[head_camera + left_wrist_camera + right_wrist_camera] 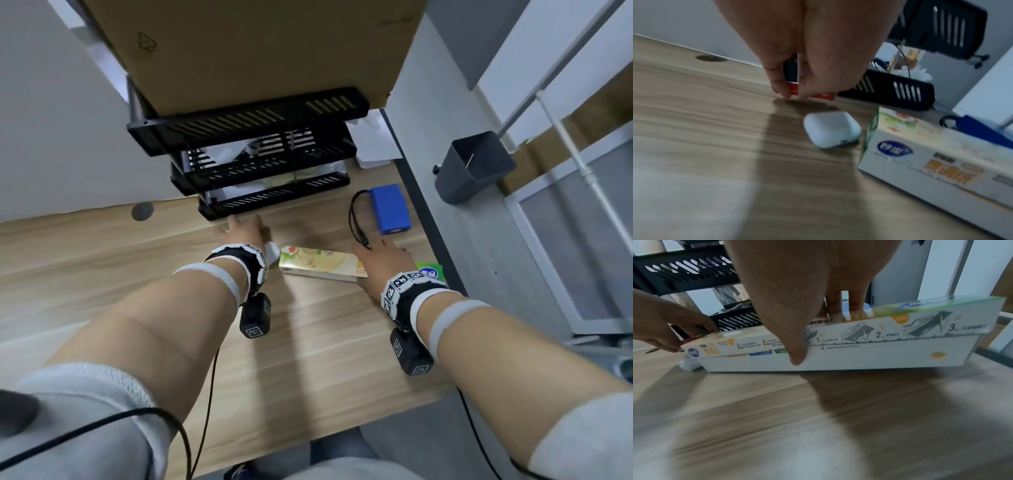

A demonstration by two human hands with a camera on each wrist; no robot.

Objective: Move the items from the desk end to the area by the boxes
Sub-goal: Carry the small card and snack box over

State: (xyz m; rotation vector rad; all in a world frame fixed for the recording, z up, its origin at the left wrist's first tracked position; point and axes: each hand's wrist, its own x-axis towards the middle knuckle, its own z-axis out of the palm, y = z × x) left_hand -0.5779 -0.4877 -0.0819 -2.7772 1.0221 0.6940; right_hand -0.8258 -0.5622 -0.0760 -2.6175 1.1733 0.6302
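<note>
A long printed box [322, 263] lies on the wooden desk [102, 260]. My right hand [380, 257] grips it, with the thumb [797, 356] on its near face and the fingers over its far top edge. A white earbud case [831, 129] rests beside the box's left end [920, 146]. Just beyond it, in front of the black tray rack [274, 202], my left hand [795, 96] pinches a small red and black item [824, 96] low over the desk. The left hand [674, 331] also shows in the right wrist view.
A large cardboard box [257, 44] sits on top of the rack. A blue battery pack [390, 209] with a black cable lies behind my right hand, near the desk's right edge. A grey bin [472, 164] hangs on the partition. A cable hole [142, 211] is at left.
</note>
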